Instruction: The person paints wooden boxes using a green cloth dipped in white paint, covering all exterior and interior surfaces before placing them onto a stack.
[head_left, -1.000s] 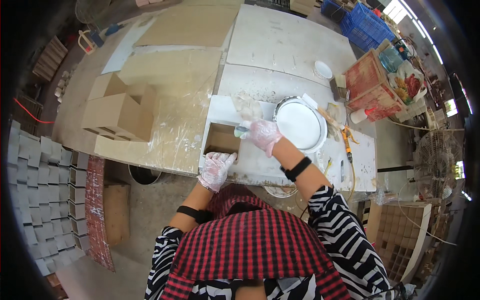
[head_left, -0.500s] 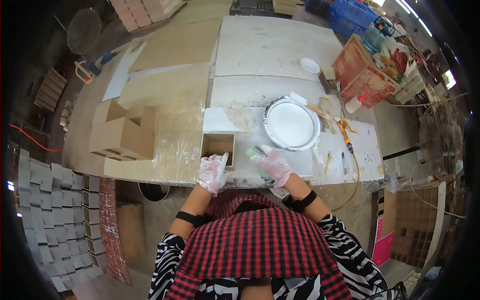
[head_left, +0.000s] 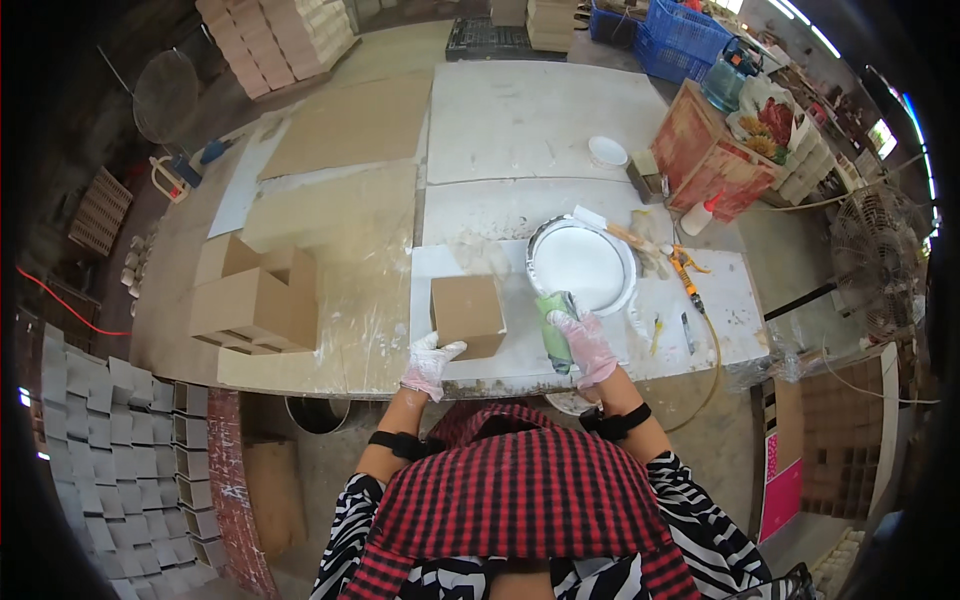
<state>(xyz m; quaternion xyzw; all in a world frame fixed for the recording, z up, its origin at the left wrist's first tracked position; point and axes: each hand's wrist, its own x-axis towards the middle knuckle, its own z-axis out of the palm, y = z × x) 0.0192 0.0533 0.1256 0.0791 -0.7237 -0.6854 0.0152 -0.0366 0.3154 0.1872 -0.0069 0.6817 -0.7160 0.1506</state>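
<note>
A small brown cardboard box [head_left: 466, 314] stands on the paint-smeared table [head_left: 520, 215] just in front of me. My left hand [head_left: 429, 365], in a white glove, rests at the box's near left corner, touching it. My right hand [head_left: 585, 345], also gloved, grips a green sponge [head_left: 555, 320] held upright just right of the box. A round white basin of white paint [head_left: 582, 266] sits right behind the sponge.
Larger open cardboard boxes [head_left: 255, 300] stand to the left on the table. A small white bowl [head_left: 607, 152], a red crate [head_left: 705, 150], blue crates [head_left: 690, 35], brushes and a glue bottle lie at the right. Grey tiles [head_left: 110, 450] are stacked on the floor at left.
The box now stands closed-side up in front of me, where its open side showed before. My right hand drew back from the basin toward the table's near edge with the sponge.
</note>
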